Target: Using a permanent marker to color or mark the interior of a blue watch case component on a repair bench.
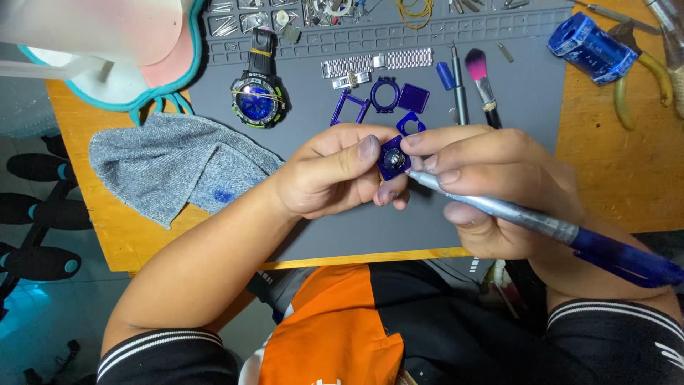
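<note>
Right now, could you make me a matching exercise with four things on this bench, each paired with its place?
Things:
1. grey cloth
2. black watch
3. metal strap
4. pink brush

Places:
A. upper mat, above the purple frames
B. right of the grey-handled screwdriver
C. over the mat's left edge, beside the left hand
D. left part of the mat, above the cloth

Pairs: 1-C, 2-D, 3-A, 4-B
</note>
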